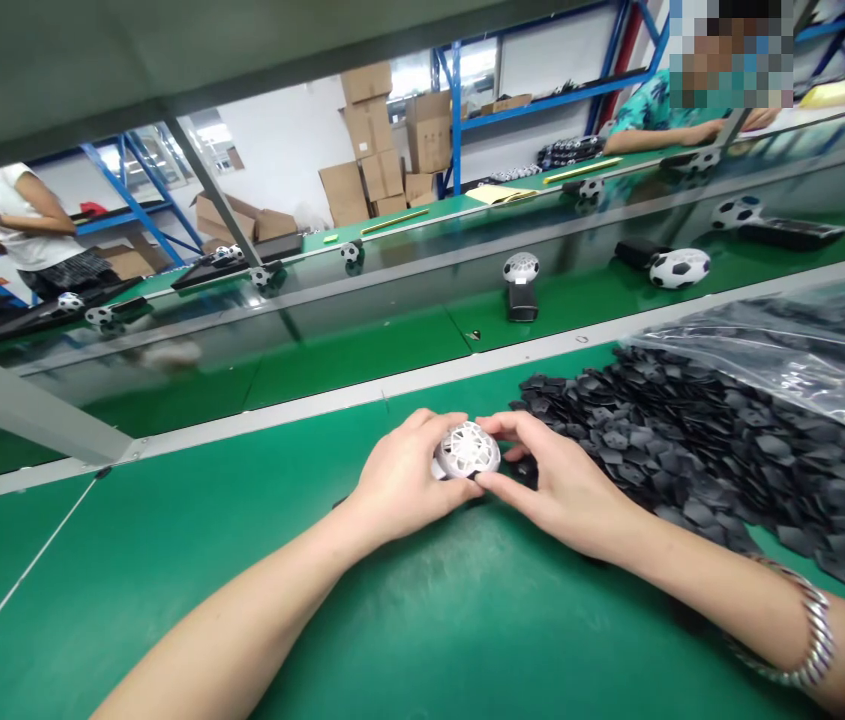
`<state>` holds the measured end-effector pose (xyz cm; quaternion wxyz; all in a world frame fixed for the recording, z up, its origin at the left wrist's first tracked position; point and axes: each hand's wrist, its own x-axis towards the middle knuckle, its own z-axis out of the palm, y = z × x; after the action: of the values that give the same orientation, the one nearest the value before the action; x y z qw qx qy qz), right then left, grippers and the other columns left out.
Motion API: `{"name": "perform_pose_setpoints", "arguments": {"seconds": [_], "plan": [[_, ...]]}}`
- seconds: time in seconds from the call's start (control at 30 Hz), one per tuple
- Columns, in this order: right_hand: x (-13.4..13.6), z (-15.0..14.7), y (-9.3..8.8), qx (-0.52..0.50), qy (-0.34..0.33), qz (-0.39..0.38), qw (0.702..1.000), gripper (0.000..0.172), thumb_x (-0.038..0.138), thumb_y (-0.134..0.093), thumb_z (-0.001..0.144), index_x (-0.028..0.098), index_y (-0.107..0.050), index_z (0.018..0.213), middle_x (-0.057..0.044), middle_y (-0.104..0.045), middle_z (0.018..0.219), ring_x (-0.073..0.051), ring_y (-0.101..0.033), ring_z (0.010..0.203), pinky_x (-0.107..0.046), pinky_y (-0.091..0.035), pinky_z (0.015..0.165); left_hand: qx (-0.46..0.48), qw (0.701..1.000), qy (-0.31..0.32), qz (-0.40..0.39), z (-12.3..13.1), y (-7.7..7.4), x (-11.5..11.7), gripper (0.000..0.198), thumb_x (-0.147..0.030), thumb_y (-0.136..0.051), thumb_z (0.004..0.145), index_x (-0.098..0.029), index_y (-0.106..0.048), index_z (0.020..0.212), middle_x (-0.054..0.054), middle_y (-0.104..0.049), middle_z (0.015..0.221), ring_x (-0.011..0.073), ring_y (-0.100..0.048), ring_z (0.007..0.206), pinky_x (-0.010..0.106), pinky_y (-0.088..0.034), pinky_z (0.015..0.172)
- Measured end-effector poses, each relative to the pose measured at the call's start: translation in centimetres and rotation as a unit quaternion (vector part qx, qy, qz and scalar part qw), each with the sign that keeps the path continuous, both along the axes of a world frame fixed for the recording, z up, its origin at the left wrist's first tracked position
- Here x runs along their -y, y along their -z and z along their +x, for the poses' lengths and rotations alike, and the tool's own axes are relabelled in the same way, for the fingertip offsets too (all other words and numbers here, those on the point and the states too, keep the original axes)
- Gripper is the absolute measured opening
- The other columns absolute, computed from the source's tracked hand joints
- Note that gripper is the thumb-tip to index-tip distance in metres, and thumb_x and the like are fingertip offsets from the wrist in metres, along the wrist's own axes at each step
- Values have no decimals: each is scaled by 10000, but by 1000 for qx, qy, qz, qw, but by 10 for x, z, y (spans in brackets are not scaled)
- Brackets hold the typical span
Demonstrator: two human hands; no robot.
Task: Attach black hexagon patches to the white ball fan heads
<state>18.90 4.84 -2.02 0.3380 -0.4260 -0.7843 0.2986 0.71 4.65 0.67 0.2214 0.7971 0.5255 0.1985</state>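
Between my two hands is a white, football-shaped fan head with an openwork grille, just above the green worktop. My left hand curls around its left side, thumb along the near edge. On the right, my right hand has its fingertips on the far rim and its thumb at the near rim, where a small dark part shows. Whatever lies under the fan head is mostly hidden by my hands. Close beside my right hand spreads a large heap of small black plastic pieces.
A clear plastic bag covers part of the heap. Beyond a metal rail, football-patterned fans with black handles, such as one fan, lie on a green belt. A person sits across the line; another person stands at left.
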Motion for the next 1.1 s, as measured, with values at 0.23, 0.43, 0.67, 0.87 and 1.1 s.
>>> {"name": "perform_pose_setpoints", "arguments": {"seconds": [0.23,0.43,0.67,0.87,1.1], "plan": [[-20,23,-13,67,-6,0,998,119,325,-540,825,214,-581,833,-21,-588,860,-176,-561,783,-305,-454,684,-30,998,48,-15,-4,-2,-2,664,-328,-692,647,-234,-408,1241,40,-535,1186,228,-551,981,338,-473,805],[-23,36,-15,240,-14,38,970,44,234,-605,788,215,-642,800,-33,-577,815,-209,-545,828,-324,-444,719,-103,982,150,58,-11,-4,-8,605,-36,-448,713,-279,-398,1265,-6,-533,1244,215,-487,1098,419,-365,942],[-17,32,-10,303,2,47,952,131,188,-613,777,210,-622,906,-35,-595,893,-230,-548,904,-323,-459,716,-130,979,131,85,-9,4,-8,683,42,-331,710,-346,-381,1270,-85,-498,1285,228,-371,1212,558,-176,1042],[-18,32,-14,280,0,6,960,25,207,-590,791,213,-603,770,-6,-574,812,-174,-556,712,-278,-421,599,-139,979,124,79,-11,4,-8,684,40,-318,705,-324,-373,1281,-76,-484,1299,224,-353,1237,554,-177,1054],[-14,27,-24,83,-50,-113,989,106,308,-539,818,234,-612,833,29,-599,699,-138,-533,622,-245,-408,566,-150,980,105,72,-9,6,-8,628,14,-325,726,-277,-393,1278,-51,-491,1293,227,-338,1250,529,-177,1073]]}}
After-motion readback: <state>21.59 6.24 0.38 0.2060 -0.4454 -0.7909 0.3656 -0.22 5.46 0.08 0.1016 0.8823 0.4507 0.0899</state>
